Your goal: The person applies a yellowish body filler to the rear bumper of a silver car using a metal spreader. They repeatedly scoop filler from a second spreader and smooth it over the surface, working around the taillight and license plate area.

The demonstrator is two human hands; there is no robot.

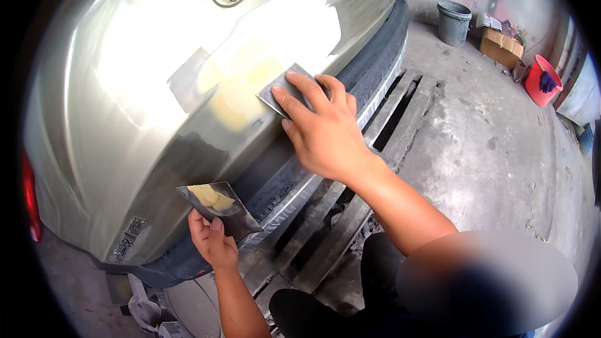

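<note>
Holding spreader (279,81), right fingers (307,89); puttied plate (236,215), left fingers (198,226).

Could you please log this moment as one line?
left hand: holding dark plate with yellow paste | right hand: holding flat spreader against car body

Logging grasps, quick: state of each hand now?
Left hand: closed, holding a plate with yellow paste.
Right hand: closed, holding a scraper.

Gry bucket (454,25) nr cardbd box (499,51); red tub (534,86) w/ purple cloth (548,82).
</note>
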